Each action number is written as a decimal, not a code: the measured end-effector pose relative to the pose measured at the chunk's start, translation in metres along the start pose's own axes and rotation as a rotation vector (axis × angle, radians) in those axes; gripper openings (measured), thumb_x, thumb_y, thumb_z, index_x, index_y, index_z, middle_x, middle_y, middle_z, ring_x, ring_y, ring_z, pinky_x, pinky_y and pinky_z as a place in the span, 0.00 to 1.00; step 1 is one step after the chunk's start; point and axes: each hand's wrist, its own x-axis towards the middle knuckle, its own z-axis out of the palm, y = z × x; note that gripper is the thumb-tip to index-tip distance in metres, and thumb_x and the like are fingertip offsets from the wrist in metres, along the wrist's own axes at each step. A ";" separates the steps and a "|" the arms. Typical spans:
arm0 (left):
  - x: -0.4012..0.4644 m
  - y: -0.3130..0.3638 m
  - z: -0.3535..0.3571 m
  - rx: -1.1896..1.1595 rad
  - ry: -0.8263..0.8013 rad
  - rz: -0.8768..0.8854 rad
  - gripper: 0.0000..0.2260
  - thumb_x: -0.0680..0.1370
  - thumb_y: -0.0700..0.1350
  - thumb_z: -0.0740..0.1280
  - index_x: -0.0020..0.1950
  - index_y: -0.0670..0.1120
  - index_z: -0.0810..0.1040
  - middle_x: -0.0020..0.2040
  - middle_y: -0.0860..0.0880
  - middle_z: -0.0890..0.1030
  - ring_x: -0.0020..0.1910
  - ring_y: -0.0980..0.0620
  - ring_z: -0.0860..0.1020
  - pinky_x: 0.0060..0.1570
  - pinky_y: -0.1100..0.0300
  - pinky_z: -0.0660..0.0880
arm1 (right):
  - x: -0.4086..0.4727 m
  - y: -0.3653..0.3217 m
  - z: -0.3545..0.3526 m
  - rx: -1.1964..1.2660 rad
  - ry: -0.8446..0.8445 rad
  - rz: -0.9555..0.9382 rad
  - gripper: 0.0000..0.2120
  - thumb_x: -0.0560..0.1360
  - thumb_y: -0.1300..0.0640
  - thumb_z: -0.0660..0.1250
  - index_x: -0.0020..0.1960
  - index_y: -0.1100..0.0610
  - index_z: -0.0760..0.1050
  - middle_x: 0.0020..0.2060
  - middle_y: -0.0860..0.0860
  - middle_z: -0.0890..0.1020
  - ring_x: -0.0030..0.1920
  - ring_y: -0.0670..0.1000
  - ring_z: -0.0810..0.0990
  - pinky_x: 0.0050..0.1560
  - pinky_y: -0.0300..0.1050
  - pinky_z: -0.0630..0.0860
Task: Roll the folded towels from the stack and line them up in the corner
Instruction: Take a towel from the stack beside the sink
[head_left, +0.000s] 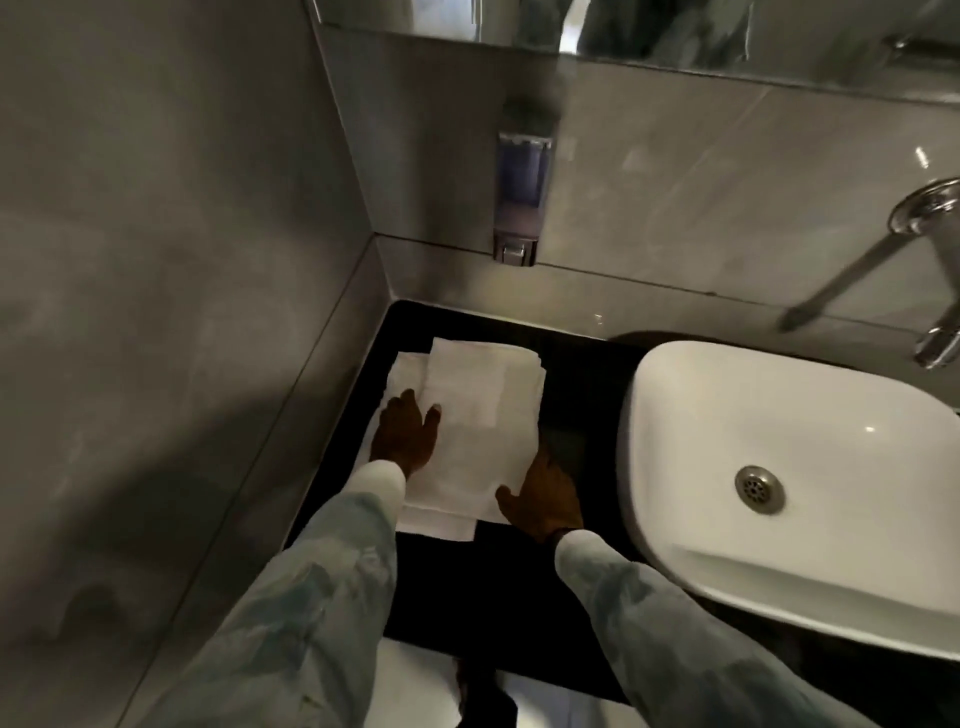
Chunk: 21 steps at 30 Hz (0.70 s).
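Observation:
A stack of white folded towels (472, 410) lies flat on the black counter (582, 364) in the corner by the grey wall. My left hand (402, 431) rests palm down on the stack's left side, fingers spread, thumb against the edge of the top towel. My right hand (543, 496) presses on the stack's near right corner, fingers apart on the towel and the counter. The lowest towel (441, 525) sticks out towards me under the others. No rolled towel is in view.
A white basin (727, 395) stands on the counter just right of the towels, with a chrome tap (883, 260) above it. A soap dispenser (522, 202) hangs on the back wall. Grey walls close the left and far sides.

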 end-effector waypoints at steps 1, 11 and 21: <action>0.010 -0.001 0.000 -0.017 0.009 -0.002 0.30 0.80 0.58 0.57 0.75 0.41 0.59 0.74 0.38 0.64 0.73 0.38 0.63 0.72 0.45 0.61 | 0.001 -0.003 0.004 0.012 0.015 0.030 0.43 0.71 0.43 0.69 0.75 0.63 0.53 0.68 0.62 0.69 0.66 0.63 0.71 0.65 0.53 0.71; 0.125 0.022 0.003 -0.274 -0.003 -0.111 0.32 0.64 0.58 0.71 0.62 0.42 0.77 0.62 0.39 0.79 0.61 0.38 0.77 0.63 0.46 0.74 | 0.019 -0.004 0.024 0.389 0.123 0.376 0.26 0.67 0.48 0.75 0.59 0.62 0.76 0.58 0.59 0.81 0.60 0.61 0.78 0.58 0.50 0.77; 0.093 0.049 -0.029 -0.390 0.080 -0.067 0.12 0.71 0.41 0.73 0.52 0.41 0.77 0.52 0.42 0.78 0.50 0.45 0.77 0.52 0.52 0.75 | 0.013 0.007 0.009 0.493 0.129 0.279 0.17 0.68 0.48 0.76 0.49 0.59 0.83 0.49 0.56 0.86 0.52 0.57 0.83 0.53 0.47 0.79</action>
